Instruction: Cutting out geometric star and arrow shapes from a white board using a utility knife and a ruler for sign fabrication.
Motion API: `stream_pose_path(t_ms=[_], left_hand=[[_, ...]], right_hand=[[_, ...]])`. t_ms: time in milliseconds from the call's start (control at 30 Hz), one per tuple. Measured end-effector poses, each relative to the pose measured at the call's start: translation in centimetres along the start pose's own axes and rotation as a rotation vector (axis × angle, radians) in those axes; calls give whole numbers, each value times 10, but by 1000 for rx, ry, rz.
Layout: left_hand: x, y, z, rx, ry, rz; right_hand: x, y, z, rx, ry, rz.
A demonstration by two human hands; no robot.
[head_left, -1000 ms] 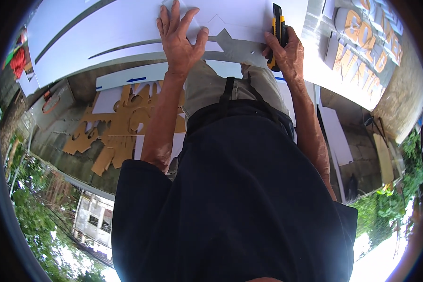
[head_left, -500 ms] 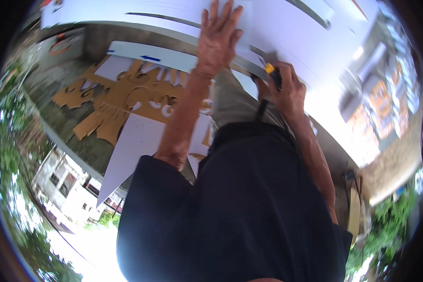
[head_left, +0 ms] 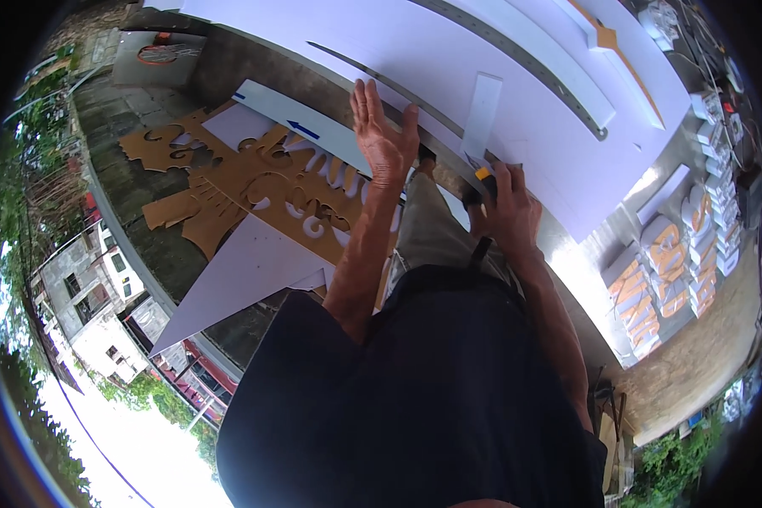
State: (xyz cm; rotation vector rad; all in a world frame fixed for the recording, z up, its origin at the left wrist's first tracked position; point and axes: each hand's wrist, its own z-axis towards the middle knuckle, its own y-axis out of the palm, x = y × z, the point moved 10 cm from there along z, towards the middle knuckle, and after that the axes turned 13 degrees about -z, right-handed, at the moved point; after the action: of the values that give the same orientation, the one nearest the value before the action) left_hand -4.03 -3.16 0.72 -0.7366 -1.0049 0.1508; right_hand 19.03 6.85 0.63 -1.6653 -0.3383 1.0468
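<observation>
My left hand point(head_left: 384, 140) has its fingers stretched out and thumb apart, with nothing in it, at the near edge of a large white sheet point(head_left: 559, 161). Whether it touches the sheet's edge I cannot tell. In my right hand point(head_left: 512, 207) is a black and yellow utility knife point(head_left: 484, 175), close to the same edge. A thin grey straightedge point(head_left: 398, 86) runs along this edge, its right end near the knife. Just beyond the knife, a short white strip point(head_left: 482, 114) lies on the sheet.
A long metal ruler point(head_left: 521, 63) lies farther across the sheet, beside a white strip. Brown and white cut-out letters point(head_left: 669, 262) are at the right. Below left are brown cut-out board scraps point(head_left: 254, 182), a pointed white sheet point(head_left: 237, 275) and a white strip with a blue arrow point(head_left: 300, 129).
My left hand has come off the white sheet, back toward its near edge. The right hand still grips the knife and sits slightly lower in view. The view has tilted, showing more of the sheet.
</observation>
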Motion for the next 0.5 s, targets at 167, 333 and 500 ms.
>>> stream_pose_path(t_ms=[167,333,500], left_hand=[[45,34,-11,-414,240,-106],[72,76,-6,-697,528,-129],[86,94,-14,-904,533,-66]], right_hand=[[34,-7,-19,-14,235,111],[72,-17,-33,-88,495,300],[89,-8,-37,-105,530,407]])
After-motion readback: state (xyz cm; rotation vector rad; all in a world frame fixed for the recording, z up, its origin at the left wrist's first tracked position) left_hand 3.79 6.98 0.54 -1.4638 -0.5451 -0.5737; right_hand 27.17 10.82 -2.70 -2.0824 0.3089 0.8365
